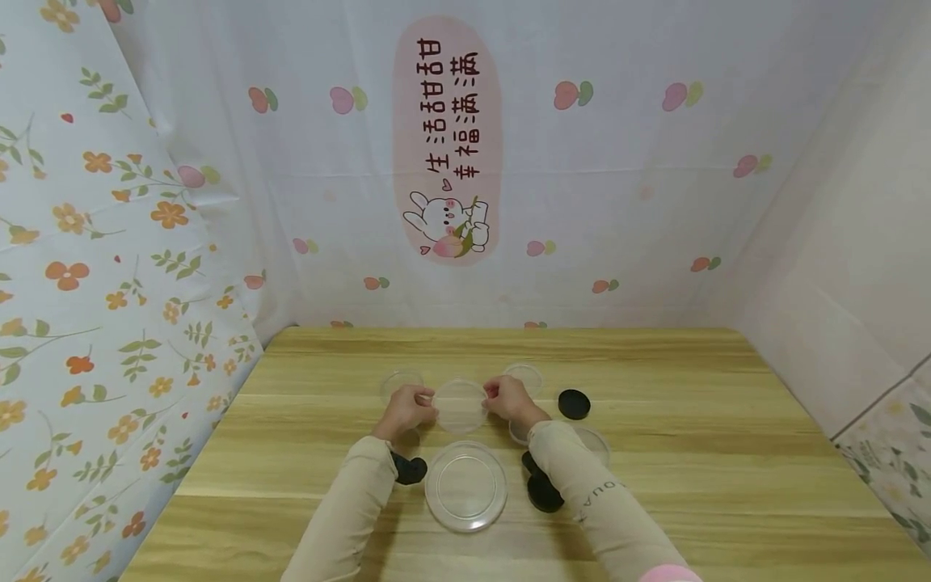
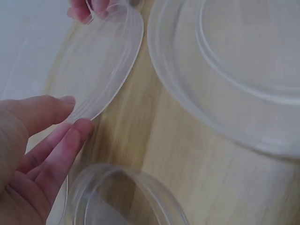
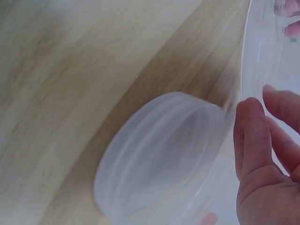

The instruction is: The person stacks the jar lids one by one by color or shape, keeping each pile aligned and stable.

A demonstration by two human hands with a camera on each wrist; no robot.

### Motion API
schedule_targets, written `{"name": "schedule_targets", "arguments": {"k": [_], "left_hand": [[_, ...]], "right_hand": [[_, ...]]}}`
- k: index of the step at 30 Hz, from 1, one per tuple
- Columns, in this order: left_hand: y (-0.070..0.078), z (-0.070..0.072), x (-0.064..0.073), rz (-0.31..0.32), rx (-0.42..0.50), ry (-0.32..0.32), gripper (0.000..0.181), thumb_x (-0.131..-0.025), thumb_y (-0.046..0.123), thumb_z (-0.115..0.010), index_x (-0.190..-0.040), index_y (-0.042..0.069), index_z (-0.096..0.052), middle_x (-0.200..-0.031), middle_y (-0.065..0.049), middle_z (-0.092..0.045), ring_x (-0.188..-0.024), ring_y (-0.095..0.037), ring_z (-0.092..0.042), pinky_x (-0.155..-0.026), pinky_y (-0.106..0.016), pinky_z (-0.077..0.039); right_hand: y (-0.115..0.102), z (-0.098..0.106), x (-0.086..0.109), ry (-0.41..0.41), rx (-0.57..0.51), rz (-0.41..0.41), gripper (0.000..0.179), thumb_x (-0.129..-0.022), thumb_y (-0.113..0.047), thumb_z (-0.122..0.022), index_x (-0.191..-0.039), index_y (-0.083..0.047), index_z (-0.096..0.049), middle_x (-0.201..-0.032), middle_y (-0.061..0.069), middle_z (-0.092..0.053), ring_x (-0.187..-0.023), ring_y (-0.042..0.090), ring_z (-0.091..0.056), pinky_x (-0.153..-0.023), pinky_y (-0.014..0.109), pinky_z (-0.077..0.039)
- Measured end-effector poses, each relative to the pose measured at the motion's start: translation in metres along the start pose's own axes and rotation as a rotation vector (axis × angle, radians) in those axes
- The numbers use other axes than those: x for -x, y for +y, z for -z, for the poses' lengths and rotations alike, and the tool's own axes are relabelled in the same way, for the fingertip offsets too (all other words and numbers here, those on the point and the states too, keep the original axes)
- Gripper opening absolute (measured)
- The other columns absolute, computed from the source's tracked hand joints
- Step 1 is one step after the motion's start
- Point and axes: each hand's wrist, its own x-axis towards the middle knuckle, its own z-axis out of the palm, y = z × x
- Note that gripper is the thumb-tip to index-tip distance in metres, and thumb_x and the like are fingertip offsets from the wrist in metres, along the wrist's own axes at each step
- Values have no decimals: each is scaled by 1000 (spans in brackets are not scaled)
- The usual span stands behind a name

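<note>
Both hands hold a clear round plastic lid (image 1: 461, 406) by its opposite edges, tilted over the wooden table. The left hand (image 1: 410, 411) pinches its left rim, thumb on one side and fingertips on the other in the left wrist view. On the other edge, the right hand (image 1: 511, 399) grips the rim between thumb and fingers (image 3: 257, 131). A larger clear lid (image 1: 465, 487) with a ringed centre lies flat nearer the body. Below the left hand in its wrist view is a small clear lid (image 2: 154, 190). Close to the right hand sits a frosted lid (image 3: 154, 154).
More clear round lids lie behind the hands, one at the back left (image 1: 402, 380) and one at the back right (image 1: 525, 374). Right of these is a black round lid (image 1: 575, 404). Another clear lid (image 1: 595, 443) shows partly behind the right forearm. A printed cloth (image 1: 618, 202) hangs behind the table.
</note>
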Motion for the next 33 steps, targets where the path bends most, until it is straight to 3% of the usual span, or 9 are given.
{"name": "schedule_targets", "arguments": {"k": [2, 4, 6, 8, 13, 16, 19, 26, 33], "left_hand": [[2, 0, -1, -12, 4, 29, 33, -74, 2, -66, -105, -9, -59, -83, -14, -61, -75, -23, -59, -66, -31, -49], [6, 0, 0, -26, 28, 58, 31, -76, 3, -65, -104, -10, -59, -84, -14, -61, -75, -24, -59, -65, -32, -49], [12, 1, 0, -27, 71, 84, 29, -78, 3, -64, -104, -10, -58, -85, -15, -59, -72, -25, -61, -62, -32, -50], [18, 2, 0, -20, 117, 108, 29, -78, 2, -63, -104, -11, -58, -85, -16, -58, -69, -28, -62, -59, -32, -51], [27, 3, -1, 15, 154, 149, 27, -77, 2, -64, -102, -8, -58, -84, -15, -58, -68, -30, -63, -55, -28, -50], [30, 4, -1, 32, 142, 150, 25, -77, 3, -64, -100, -4, -59, -84, -12, -58, -65, -27, -63, -53, -27, -50], [33, 5, -1, 36, 124, 141, 24, -76, 2, -64, -99, -1, -59, -83, -11, -58, -61, -23, -62, -52, -27, -50], [42, 12, 4, 13, 80, 65, 28, -74, -2, -62, -101, 1, -58, -81, -10, -55, -55, -16, -60, -49, -25, -48], [44, 14, 13, -6, 46, -28, 32, -70, -7, -59, -100, 3, -57, -78, -9, -53, -53, -17, -58, -48, -26, -48]], "right_hand": [[-20, 12, 7, 12, -12, -16, 30, -78, -19, -68, -102, -1, -63, -84, 5, -60, -76, 16, -55, -62, 27, -46], [-20, 14, 4, 42, -21, -21, 28, -80, -20, -66, -102, -3, -64, -83, 5, -60, -75, 16, -55, -62, 27, -46], [-3, 9, -5, 88, -55, 61, 29, -81, -28, -64, -98, -4, -64, -76, 0, -58, -66, 11, -54, -54, 23, -43], [-14, 16, -1, 117, -65, 76, 29, -83, -28, -62, -97, -3, -64, -73, 1, -57, -60, 11, -54, -50, 24, -43], [-96, 54, 33, 147, -82, -79, 18, -83, -8, -60, -95, 5, -61, -76, 12, -59, -60, 19, -57, -51, 24, -45], [-122, 65, 46, 183, -97, -87, 13, -82, -1, -59, -90, 9, -60, -76, 15, -58, -63, 19, -55, -48, 14, -40], [-131, 71, 51, 186, -114, -83, 10, -82, 1, -58, -86, 10, -58, -76, 16, -58, -63, 19, -56, -47, 12, -40], [-134, 81, 58, 134, -120, -78, 8, -79, 3, -56, -87, 4, -57, -75, 9, -56, -65, 15, -55, -52, 23, -49], [-136, 87, 68, 66, -15, 45, 22, -71, 7, -57, -92, 5, -63, -76, 8, -58, -70, 18, -55, -60, 25, -47]]}}
